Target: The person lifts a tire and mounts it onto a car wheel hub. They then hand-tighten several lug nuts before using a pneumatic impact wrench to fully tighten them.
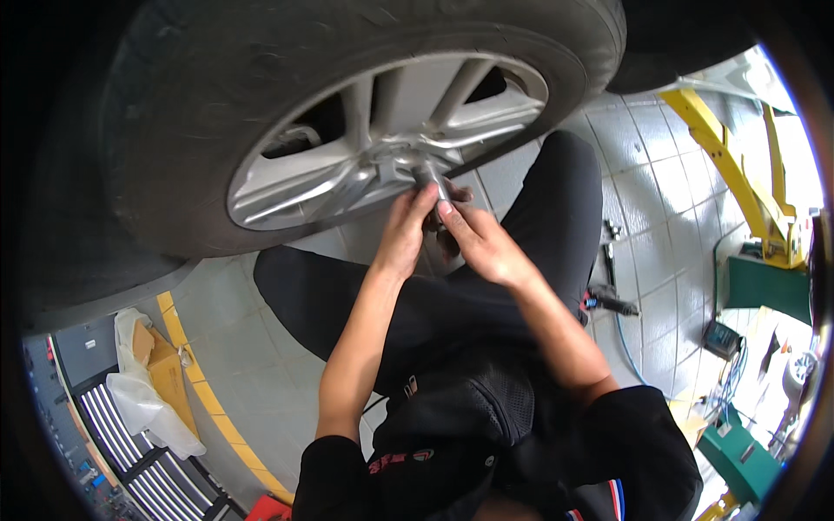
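Observation:
A car wheel with a silver multi-spoke rim [408, 95] and a black tyre [182, 130] fills the upper part of the view. In front of its hub is a short grey metal cylinder that looks like a socket [426, 175], its far end at the wheel's centre. My left hand [405, 233] closes on the cylinder from the left, thumb along its side. From the right, my right hand [483, 243] grips its near end, thumb on top. The fingers underneath are dark and partly hidden, as is whatever lies between the palms.
My bent knees [556, 187] flank the hands. On the tiled floor at right lie a black long-handled tool [609, 260] and a black power tool [613, 303] near a blue hose [627, 347]. A yellow lift arm [717, 148] stands beyond. Cardboard [169, 373] and plastic wrap are at left.

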A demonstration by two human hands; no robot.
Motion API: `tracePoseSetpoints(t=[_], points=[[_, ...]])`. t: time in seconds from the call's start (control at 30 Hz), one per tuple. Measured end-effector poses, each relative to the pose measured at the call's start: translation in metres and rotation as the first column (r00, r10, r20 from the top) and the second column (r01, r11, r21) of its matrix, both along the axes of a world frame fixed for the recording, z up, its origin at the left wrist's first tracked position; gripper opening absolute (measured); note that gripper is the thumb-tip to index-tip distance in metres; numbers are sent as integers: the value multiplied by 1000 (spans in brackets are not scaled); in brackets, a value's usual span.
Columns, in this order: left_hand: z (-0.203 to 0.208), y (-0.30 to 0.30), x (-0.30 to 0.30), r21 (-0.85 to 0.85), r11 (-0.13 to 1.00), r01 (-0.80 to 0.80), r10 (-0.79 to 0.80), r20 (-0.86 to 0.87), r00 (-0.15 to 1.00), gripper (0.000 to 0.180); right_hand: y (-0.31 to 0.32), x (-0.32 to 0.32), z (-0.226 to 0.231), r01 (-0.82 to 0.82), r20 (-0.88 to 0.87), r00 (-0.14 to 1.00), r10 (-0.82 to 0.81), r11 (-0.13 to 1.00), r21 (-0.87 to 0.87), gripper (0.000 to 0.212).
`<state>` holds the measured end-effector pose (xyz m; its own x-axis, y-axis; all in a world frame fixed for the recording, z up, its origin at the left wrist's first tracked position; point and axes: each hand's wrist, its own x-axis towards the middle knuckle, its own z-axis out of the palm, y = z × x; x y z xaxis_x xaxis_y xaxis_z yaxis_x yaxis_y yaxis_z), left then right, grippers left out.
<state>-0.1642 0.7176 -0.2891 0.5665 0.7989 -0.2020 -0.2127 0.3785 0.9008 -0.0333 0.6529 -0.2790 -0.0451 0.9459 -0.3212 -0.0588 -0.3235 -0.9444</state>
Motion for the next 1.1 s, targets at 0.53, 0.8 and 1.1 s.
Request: tracePoseSetpoints(t=[0.53,0.8,1.1], points=[[74,49,-83,915,261,309,761,-392,517,38,104,23,54,389,-53,900,-432,744,543,49],[66,60,-95,942,184,282,721,-324,613,36,110,8,50,371,-94,888,-449,583,723,52],[54,60,-106,917,227,328,758,-378,531,25,96,71,78,-245,563,824,-66,854,458,66]])
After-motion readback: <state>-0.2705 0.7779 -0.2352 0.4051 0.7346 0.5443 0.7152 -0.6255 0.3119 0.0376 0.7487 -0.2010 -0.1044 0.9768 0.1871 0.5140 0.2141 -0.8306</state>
